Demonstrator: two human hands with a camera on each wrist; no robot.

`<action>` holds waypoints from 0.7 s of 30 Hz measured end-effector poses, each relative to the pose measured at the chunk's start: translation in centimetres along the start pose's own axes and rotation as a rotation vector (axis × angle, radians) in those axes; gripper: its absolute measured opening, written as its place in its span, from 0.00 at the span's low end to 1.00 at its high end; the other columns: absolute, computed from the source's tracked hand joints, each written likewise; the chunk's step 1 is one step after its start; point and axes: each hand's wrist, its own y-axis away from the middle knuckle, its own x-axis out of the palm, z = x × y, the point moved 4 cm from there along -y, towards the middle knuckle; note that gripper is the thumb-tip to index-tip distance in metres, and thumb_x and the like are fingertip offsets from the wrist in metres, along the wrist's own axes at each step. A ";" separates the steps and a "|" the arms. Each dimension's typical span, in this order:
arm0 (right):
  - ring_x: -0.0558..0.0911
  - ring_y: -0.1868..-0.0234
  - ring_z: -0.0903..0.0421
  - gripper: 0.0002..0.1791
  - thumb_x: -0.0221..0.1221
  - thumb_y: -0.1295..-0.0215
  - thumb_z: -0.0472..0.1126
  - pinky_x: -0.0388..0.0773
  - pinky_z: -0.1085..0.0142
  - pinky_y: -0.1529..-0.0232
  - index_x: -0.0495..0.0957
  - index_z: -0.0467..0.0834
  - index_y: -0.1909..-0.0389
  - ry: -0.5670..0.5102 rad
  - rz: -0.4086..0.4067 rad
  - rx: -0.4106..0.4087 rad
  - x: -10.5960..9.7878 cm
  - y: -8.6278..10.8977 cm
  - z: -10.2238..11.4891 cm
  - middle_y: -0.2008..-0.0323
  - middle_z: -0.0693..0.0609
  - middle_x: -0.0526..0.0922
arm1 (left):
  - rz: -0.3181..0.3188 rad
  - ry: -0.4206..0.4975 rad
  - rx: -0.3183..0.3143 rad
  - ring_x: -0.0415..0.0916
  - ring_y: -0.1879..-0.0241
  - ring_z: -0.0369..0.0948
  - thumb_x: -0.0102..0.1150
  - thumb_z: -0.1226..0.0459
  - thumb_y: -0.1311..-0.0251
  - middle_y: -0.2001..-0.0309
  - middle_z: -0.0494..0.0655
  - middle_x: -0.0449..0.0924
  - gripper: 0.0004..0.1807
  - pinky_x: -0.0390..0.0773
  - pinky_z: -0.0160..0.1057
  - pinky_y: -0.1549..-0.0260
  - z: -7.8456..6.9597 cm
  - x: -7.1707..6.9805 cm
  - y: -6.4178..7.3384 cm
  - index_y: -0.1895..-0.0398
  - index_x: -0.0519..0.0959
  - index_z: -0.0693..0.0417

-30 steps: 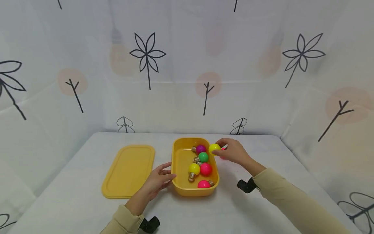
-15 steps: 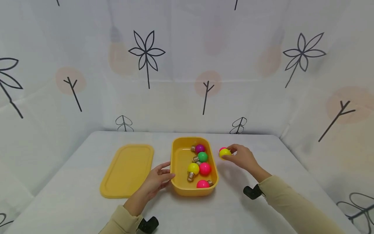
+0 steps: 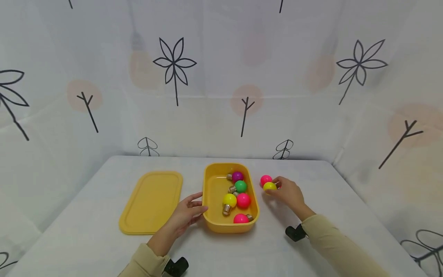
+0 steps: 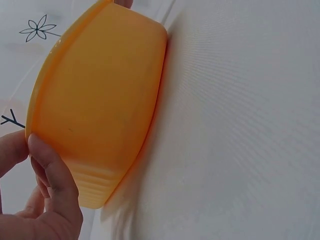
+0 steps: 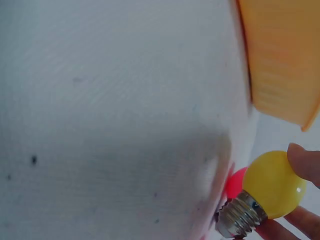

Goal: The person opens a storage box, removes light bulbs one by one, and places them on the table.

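A yellow plastic container (image 3: 214,184) stands on the table with several toy light bulbs in it. Among them are a purple bulb (image 3: 237,176), a green bulb (image 3: 240,186), a yellow bulb (image 3: 229,200) and pink bulbs (image 3: 243,200). My left hand (image 3: 187,213) grips the container's left rim between thumb and fingers; the left wrist view shows its fingertips (image 4: 42,147) at the rim. To the container's right, my right hand (image 3: 288,194) pinches another yellow bulb (image 5: 275,185) by its globe, its screw base low near the tabletop. A pink bulb (image 3: 265,180) lies just behind it.
A flat yellow lid (image 3: 152,202) lies on the table left of the container. White cloth (image 3: 221,254) covers the table. Patterned fabric (image 3: 214,77) hangs behind and at both sides.
My right hand has carried the yellow bulb from the container's right rim rightward and down to the table beside the pink bulb. The left hand stays on the container.
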 end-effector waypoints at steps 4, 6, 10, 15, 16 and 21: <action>0.74 0.67 0.50 0.27 0.67 0.48 0.50 0.76 0.61 0.68 0.74 0.37 0.54 0.022 0.011 0.032 0.4 -0.1 -0.1 0.64 0.44 0.78 | -0.005 0.000 -0.001 0.74 0.64 0.43 0.62 0.67 0.43 0.54 0.56 0.70 0.32 0.79 0.41 0.59 0.0 0.0 0.0 0.35 0.63 0.58; 0.74 0.68 0.50 0.27 0.67 0.48 0.50 0.76 0.62 0.69 0.74 0.37 0.54 0.033 0.014 0.041 0.6 -0.2 -0.1 0.65 0.45 0.77 | -0.007 -0.001 -0.002 0.74 0.63 0.43 0.62 0.66 0.43 0.53 0.56 0.70 0.33 0.79 0.41 0.59 0.0 0.1 0.0 0.34 0.63 0.58; 0.74 0.69 0.51 0.27 0.67 0.49 0.51 0.76 0.63 0.70 0.74 0.36 0.55 0.053 0.008 0.035 0.8 -0.4 -0.2 0.67 0.45 0.77 | -0.007 -0.006 -0.004 0.74 0.62 0.43 0.63 0.65 0.43 0.51 0.57 0.70 0.33 0.79 0.41 0.59 0.0 0.1 0.2 0.34 0.63 0.58; 0.74 0.69 0.50 0.27 0.68 0.49 0.53 0.76 0.61 0.69 0.74 0.36 0.57 0.091 0.008 0.031 0.9 -0.7 -0.3 0.66 0.45 0.78 | -0.004 -0.008 -0.005 0.74 0.62 0.43 0.63 0.65 0.43 0.52 0.57 0.70 0.33 0.79 0.41 0.59 0.0 0.1 0.2 0.34 0.63 0.58; 0.74 0.69 0.50 0.27 0.68 0.49 0.53 0.76 0.61 0.69 0.74 0.36 0.57 0.098 0.011 0.032 0.9 -0.8 -0.3 0.66 0.45 0.78 | -0.004 -0.006 -0.005 0.74 0.63 0.43 0.63 0.65 0.43 0.52 0.56 0.70 0.33 0.79 0.41 0.59 0.0 0.1 0.2 0.34 0.63 0.58; 0.73 0.69 0.50 0.27 0.68 0.50 0.52 0.75 0.61 0.70 0.74 0.36 0.57 0.109 0.018 0.038 0.4 -0.7 0.0 0.67 0.45 0.77 | -0.004 0.000 -0.001 0.74 0.63 0.43 0.63 0.66 0.43 0.53 0.56 0.71 0.32 0.79 0.41 0.59 0.0 0.1 0.2 0.35 0.64 0.58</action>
